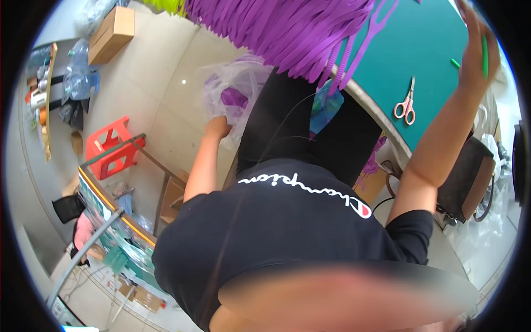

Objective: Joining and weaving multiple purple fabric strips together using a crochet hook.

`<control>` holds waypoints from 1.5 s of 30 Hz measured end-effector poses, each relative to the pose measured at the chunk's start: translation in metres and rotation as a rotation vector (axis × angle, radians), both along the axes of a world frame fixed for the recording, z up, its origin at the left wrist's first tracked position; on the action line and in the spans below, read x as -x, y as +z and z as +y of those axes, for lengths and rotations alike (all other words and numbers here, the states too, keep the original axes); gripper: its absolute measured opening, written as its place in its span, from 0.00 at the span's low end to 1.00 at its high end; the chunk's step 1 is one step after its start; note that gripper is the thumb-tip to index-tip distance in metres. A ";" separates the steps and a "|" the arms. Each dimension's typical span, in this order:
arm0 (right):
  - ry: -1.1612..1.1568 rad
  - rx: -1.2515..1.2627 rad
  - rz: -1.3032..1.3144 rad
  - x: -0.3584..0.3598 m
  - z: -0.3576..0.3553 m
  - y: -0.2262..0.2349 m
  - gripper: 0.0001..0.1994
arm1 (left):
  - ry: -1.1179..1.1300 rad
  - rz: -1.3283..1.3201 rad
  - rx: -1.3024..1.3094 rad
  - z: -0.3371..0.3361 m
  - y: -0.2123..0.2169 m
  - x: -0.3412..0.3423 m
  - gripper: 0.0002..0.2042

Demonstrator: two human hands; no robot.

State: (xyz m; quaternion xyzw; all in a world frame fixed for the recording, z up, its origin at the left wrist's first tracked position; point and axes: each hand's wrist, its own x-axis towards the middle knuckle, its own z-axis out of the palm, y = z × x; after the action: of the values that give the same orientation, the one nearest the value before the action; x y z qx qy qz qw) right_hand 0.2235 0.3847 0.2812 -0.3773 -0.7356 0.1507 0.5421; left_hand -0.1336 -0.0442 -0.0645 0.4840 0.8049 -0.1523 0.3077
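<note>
Low at the left of my legs, my left hand [218, 128] is closed at the edge of a clear plastic bag [251, 83]. Something purple [234, 98] shows inside the bag. My right hand [478, 58] is raised over the far right of the green table [387, 61], its fingertips partly cut off by the picture's edge. A slim bright green thing [485, 56] shows against that hand; whether it is gripped I cannot tell. Pink-handled scissors [406, 106] lie on the table near my right forearm. A thick heap of purple straps [287, 33] hangs over the table's edge above my lap.
A red plastic stool [115, 146] and a metal-framed table [138, 235] stand at the left. Farther off are a cardboard box [112, 36] and a large water bottle [81, 72]. A brown bag [467, 180] sits by my right elbow. Another person [83, 232] is at the far left.
</note>
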 end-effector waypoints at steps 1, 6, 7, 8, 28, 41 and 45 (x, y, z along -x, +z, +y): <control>-0.003 0.036 0.008 -0.008 -0.034 -0.005 0.13 | 0.009 -0.003 -0.003 -0.005 -0.023 -0.001 0.13; 0.022 0.173 0.081 -0.017 -0.133 -0.066 0.13 | 0.235 -0.167 -0.436 0.013 -0.077 -0.021 0.11; -0.046 0.219 0.063 -0.022 -0.145 -0.081 0.13 | 0.228 -0.180 -0.439 0.013 -0.091 -0.023 0.11; -0.076 0.280 0.061 -0.021 -0.154 -0.100 0.13 | 0.288 -0.263 -0.458 0.000 -0.105 -0.017 0.10; -0.110 0.140 -0.352 -0.002 -0.181 -0.123 0.13 | 0.698 -0.145 -0.207 0.026 -0.218 -0.019 0.29; -0.066 0.195 -0.283 0.000 -0.193 -0.129 0.11 | 0.504 -0.420 -0.335 0.026 -0.232 -0.027 0.22; -0.140 0.123 -0.338 -0.005 -0.197 -0.121 0.10 | 0.657 -0.048 -0.822 0.070 -0.231 -0.031 0.15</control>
State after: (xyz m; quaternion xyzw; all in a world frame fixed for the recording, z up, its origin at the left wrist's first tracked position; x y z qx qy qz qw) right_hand 0.2282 0.1877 0.1600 -0.4797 -0.7777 0.0917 0.3958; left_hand -0.1026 0.0256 -0.2958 0.2902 0.9002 0.2920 0.1424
